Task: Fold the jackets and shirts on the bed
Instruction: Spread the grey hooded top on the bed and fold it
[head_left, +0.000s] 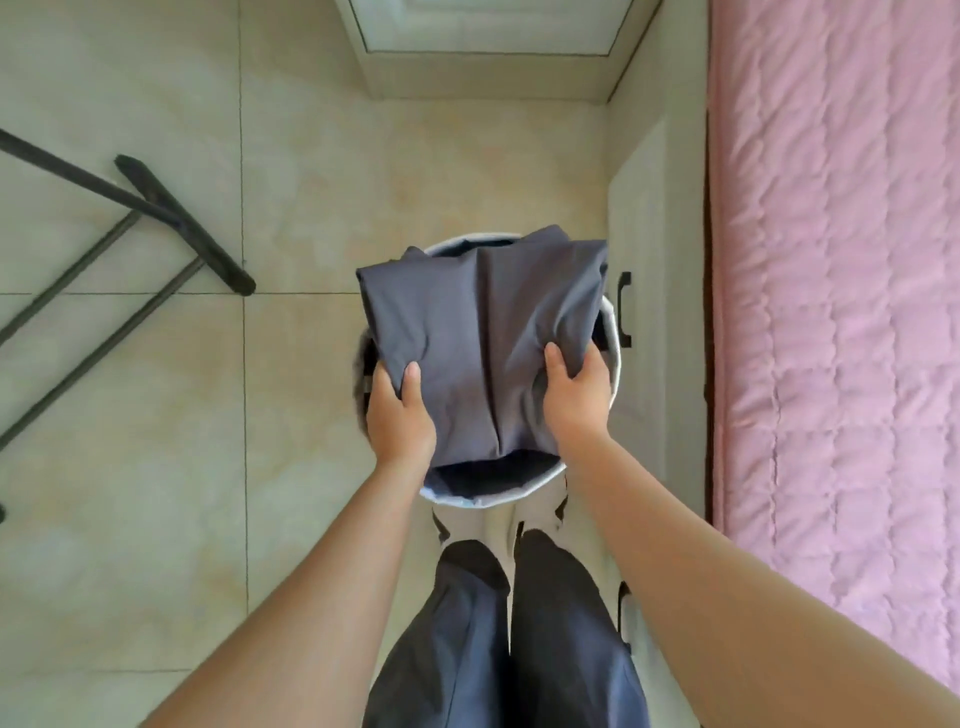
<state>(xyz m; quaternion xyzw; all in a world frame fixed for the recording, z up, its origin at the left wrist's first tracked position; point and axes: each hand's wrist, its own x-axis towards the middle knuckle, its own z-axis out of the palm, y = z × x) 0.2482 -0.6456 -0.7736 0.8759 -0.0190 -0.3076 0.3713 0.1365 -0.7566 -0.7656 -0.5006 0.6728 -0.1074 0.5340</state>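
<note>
A folded dark grey-blue garment is held flat over a round white laundry basket on the floor in front of me. My left hand grips its near left edge, thumb on top. My right hand grips its near right edge, thumb pressed into the cloth. The basket's inside is mostly hidden by the garment; something dark shows at its near rim. The bed with a pink quilted cover runs along the right side.
Black metal legs of a stand lie across the tiled floor at the left. A white cabinet with black handles stands between basket and bed. A white door frame is ahead. My legs in dark trousers are below.
</note>
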